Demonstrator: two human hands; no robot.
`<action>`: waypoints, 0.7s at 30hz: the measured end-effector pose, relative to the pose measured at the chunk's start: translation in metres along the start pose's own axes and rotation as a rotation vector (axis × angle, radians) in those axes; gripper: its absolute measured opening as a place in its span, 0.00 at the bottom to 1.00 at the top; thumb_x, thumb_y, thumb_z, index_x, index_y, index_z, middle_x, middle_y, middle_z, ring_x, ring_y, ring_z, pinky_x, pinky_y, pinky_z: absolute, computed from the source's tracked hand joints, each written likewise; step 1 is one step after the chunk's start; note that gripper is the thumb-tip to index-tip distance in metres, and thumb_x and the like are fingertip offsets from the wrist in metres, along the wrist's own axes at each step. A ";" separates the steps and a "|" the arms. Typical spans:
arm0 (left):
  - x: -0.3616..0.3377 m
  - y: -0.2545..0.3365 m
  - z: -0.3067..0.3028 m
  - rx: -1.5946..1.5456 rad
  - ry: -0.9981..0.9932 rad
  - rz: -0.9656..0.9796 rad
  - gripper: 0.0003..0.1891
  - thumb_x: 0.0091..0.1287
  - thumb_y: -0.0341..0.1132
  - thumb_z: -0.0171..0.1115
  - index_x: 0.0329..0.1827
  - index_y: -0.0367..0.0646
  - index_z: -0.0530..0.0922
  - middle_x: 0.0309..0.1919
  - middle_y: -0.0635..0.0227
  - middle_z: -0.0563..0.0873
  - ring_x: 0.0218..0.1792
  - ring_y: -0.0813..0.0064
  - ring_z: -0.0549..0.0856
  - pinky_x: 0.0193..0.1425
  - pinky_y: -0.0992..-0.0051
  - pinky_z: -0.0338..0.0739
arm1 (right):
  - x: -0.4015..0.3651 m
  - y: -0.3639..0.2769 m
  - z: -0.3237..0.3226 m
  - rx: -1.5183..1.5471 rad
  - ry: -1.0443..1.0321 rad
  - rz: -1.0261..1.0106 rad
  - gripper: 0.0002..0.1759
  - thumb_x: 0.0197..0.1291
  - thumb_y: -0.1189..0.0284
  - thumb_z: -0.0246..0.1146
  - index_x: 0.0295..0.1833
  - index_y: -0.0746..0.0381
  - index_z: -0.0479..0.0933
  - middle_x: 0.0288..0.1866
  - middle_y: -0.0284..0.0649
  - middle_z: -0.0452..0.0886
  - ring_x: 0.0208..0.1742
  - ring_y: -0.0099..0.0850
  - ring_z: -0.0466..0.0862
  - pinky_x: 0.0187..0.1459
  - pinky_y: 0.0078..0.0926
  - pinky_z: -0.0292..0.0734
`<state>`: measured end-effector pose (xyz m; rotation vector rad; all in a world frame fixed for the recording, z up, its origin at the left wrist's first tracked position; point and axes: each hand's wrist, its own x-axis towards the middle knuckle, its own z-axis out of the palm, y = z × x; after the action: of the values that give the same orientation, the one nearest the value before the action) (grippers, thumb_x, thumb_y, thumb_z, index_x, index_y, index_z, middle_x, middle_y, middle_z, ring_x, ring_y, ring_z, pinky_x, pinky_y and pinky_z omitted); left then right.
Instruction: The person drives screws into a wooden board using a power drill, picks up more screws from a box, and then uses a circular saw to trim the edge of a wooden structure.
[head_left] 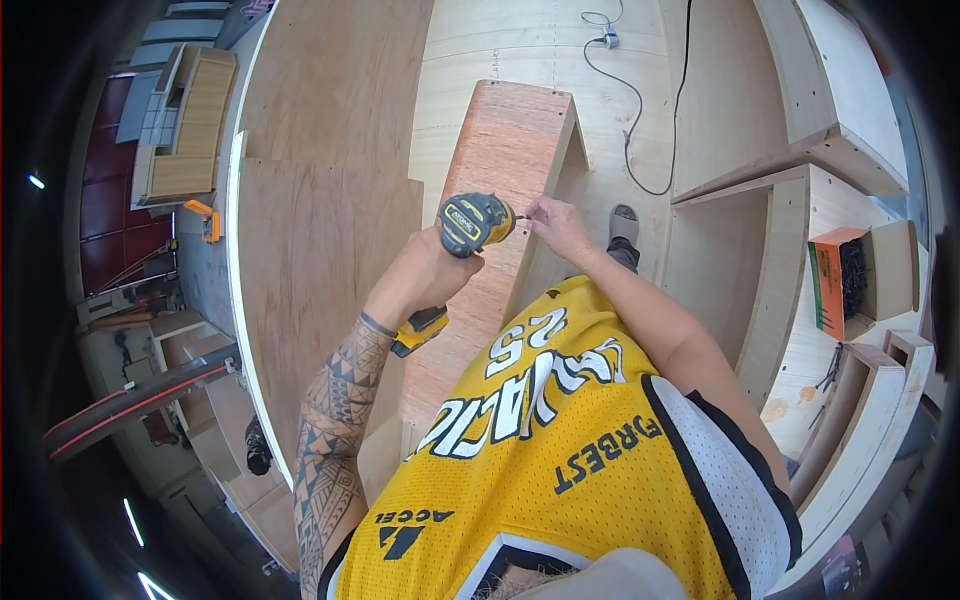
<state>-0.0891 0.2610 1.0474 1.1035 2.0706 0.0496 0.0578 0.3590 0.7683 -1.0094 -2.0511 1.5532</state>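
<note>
My left hand (425, 268) is wrapped round the grip of a yellow and black cordless drill (475, 222), whose battery juts out below the hand. The drill points right, over a long reddish plywood panel (505, 150). At its tip, my right hand (560, 226) pinches a thin dark screw (524, 217) against the bit; most of the screw is hidden by the fingers. Small dark screw heads or holes dot the panel near its far end and right edge. The panel forms the top of a box-like wooden frame with an open right side.
An orange carton (828, 285) of dark screws sits on pale boards at right, near wooden cabinet frames (740, 260). A black cord (640, 120) snakes across the pale plywood ahead. A large brown sheet (320, 240) lies at left. My sandalled foot (624, 222) stands beside the frame.
</note>
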 end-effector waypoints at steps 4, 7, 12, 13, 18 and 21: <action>0.003 0.012 -0.011 0.004 -0.020 -0.073 0.19 0.68 0.38 0.72 0.56 0.34 0.86 0.43 0.45 0.94 0.44 0.50 0.95 0.50 0.60 0.90 | 0.001 0.002 0.001 0.007 -0.002 0.019 0.14 0.62 0.72 0.77 0.50 0.62 0.84 0.33 0.45 0.82 0.37 0.43 0.86 0.43 0.44 0.82; 0.005 0.013 -0.013 0.060 -0.029 -0.094 0.19 0.67 0.38 0.72 0.55 0.34 0.87 0.44 0.46 0.94 0.44 0.50 0.95 0.49 0.60 0.90 | -0.001 0.002 0.000 0.017 -0.008 0.024 0.14 0.62 0.71 0.77 0.50 0.63 0.84 0.34 0.46 0.85 0.38 0.43 0.87 0.43 0.43 0.83; -0.010 0.009 -0.010 -0.029 0.028 -0.020 0.19 0.67 0.38 0.73 0.55 0.34 0.87 0.44 0.46 0.94 0.42 0.53 0.95 0.46 0.60 0.89 | 0.003 0.008 0.011 0.083 0.005 -0.080 0.11 0.64 0.70 0.74 0.48 0.64 0.88 0.38 0.49 0.89 0.43 0.45 0.90 0.47 0.43 0.85; -0.010 -0.006 -0.003 -0.051 0.089 0.039 0.18 0.67 0.38 0.73 0.53 0.35 0.87 0.41 0.49 0.94 0.39 0.57 0.94 0.43 0.62 0.88 | 0.005 0.015 0.014 0.129 0.024 -0.124 0.10 0.65 0.70 0.72 0.47 0.64 0.90 0.39 0.50 0.90 0.44 0.46 0.91 0.49 0.44 0.86; -0.032 -0.033 0.008 -0.532 0.135 0.024 0.09 0.72 0.31 0.73 0.50 0.39 0.84 0.27 0.75 0.82 0.20 0.83 0.79 0.22 0.78 0.72 | 0.006 -0.002 -0.002 -0.011 0.168 -0.270 0.11 0.69 0.67 0.69 0.48 0.61 0.92 0.44 0.50 0.90 0.49 0.50 0.90 0.54 0.49 0.85; -0.054 -0.065 0.017 -0.667 0.167 0.084 0.12 0.72 0.29 0.72 0.56 0.36 0.85 0.30 0.72 0.84 0.21 0.82 0.79 0.25 0.78 0.74 | -0.007 -0.040 -0.052 -0.150 0.223 -0.218 0.11 0.70 0.66 0.69 0.50 0.60 0.92 0.44 0.50 0.90 0.49 0.51 0.90 0.54 0.50 0.85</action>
<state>-0.1051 0.1766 1.0452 0.7786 1.9206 0.8343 0.0843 0.3836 0.8236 -0.9286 -2.0649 1.1402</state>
